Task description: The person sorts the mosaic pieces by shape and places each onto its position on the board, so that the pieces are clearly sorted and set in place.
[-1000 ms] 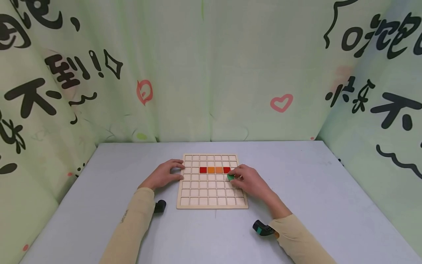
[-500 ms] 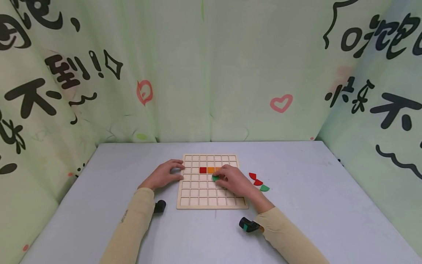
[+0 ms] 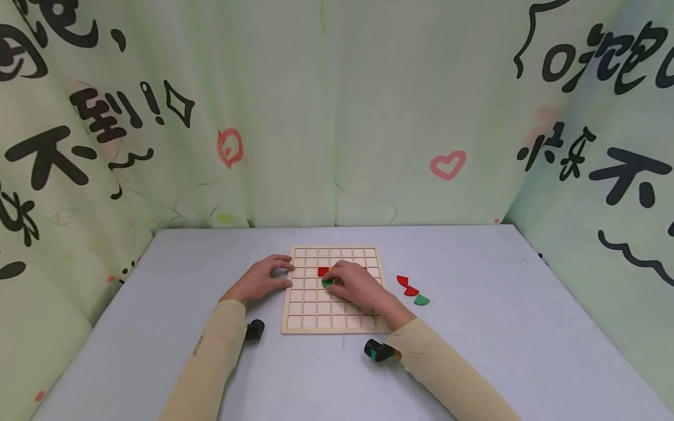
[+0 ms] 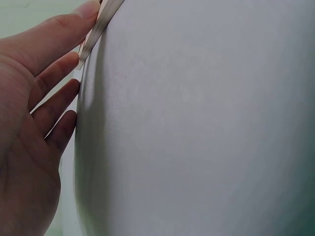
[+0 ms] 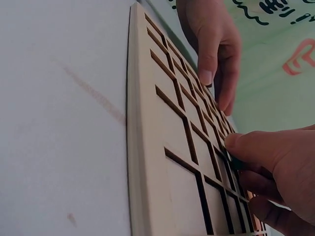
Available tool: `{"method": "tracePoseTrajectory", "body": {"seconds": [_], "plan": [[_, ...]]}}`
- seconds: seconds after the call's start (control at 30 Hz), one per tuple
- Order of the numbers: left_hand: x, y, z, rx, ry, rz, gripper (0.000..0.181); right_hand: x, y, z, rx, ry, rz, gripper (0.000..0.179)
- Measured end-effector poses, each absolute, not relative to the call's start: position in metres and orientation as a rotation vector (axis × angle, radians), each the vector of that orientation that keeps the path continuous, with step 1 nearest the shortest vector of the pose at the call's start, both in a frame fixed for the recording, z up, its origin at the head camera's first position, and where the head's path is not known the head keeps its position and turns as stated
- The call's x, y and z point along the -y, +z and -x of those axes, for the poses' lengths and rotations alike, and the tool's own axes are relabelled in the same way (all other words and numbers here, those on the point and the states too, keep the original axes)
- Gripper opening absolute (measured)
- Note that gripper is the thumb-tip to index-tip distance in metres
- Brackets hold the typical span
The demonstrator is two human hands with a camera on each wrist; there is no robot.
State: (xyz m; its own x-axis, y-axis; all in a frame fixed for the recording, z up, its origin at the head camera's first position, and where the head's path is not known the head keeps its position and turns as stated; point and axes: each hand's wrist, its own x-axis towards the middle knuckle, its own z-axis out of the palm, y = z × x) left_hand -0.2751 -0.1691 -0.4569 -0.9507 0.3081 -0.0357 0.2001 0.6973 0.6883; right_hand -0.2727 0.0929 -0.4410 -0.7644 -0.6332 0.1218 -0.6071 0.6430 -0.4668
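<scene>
A square wooden grid board lies flat on the table. My left hand rests at its left edge, thumb and fingertips against the frame, fingers relaxed. Over the board, my right hand pinches a small green piece between thumb and fingers, just below a red square tile set in a cell. The fingers cover much of the green piece, and the hand hides most of that tile row. In the right wrist view the green piece is a dark sliver beneath the fingertips, close to the grid.
Right of the board lie a red fan-shaped piece, a second red one and a green one. Each wrist wears a black camera. A printed pale green curtain encloses the table at the back and sides.
My right hand has moved left across the board with the green piece, from the row's right end towards its left red tile. This uncovered the loose pieces at the right. My left hand stays put.
</scene>
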Motion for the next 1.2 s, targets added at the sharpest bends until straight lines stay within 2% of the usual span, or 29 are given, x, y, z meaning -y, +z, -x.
{"method": "tracePoseTrajectory", "body": {"seconds": [1.2], "plan": [[0.1716, -0.4595, 0.2766, -2.749, 1.103, -0.419, 0.039, -0.0828, -0.4418, 0.2728, -2.852, -0.742, 1.029, 0.019]]}}
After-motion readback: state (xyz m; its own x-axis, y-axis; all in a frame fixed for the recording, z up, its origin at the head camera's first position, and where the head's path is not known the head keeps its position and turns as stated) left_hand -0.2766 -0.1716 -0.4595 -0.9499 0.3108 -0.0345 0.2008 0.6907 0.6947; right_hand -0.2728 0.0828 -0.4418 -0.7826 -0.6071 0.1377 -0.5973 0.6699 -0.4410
